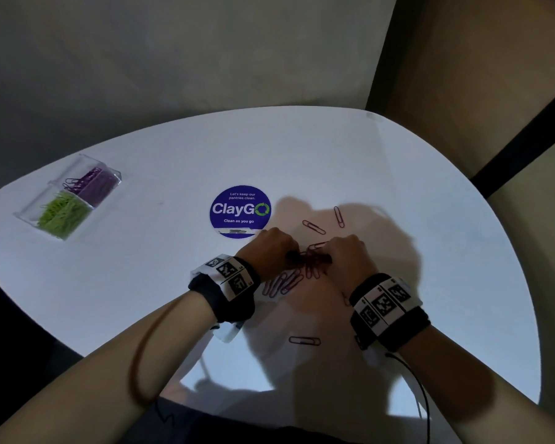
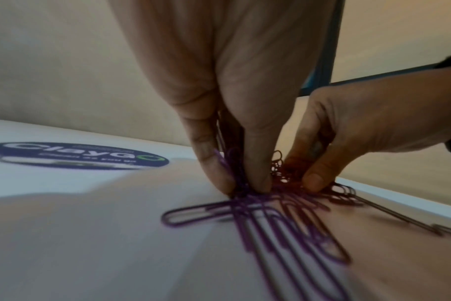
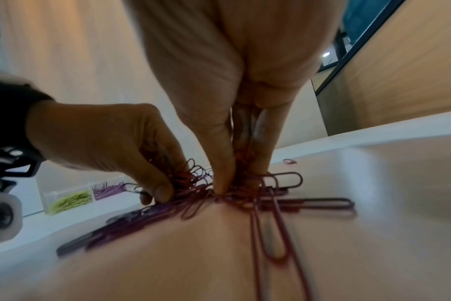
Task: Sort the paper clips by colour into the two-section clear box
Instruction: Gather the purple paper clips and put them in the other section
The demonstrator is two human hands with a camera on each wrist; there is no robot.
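A pile of purple paper clips [image 1: 305, 270] lies on the white table [image 1: 334, 161] in front of me. My left hand [image 1: 274, 248] pinches a bunch of these clips [image 2: 234, 169] between thumb and fingers, fingertips down on the table. My right hand [image 1: 346, 254] pinches another bunch of the clips [image 3: 241, 183] from the other side, its thumb tip [image 3: 221, 187] pressing on the table. The clear two-section box [image 1: 68, 197] stands at the far left, green clips [image 1: 61, 214] in the near section and purple clips [image 1: 93, 185] in the far one.
A round blue ClayGo sticker [image 1: 240, 211] lies just beyond my left hand. Loose purple clips lie scattered: two beyond the hands [image 1: 314, 227], one near me [image 1: 304, 340]. The table's curved edge [image 1: 481, 200] runs close on the right, walls behind.
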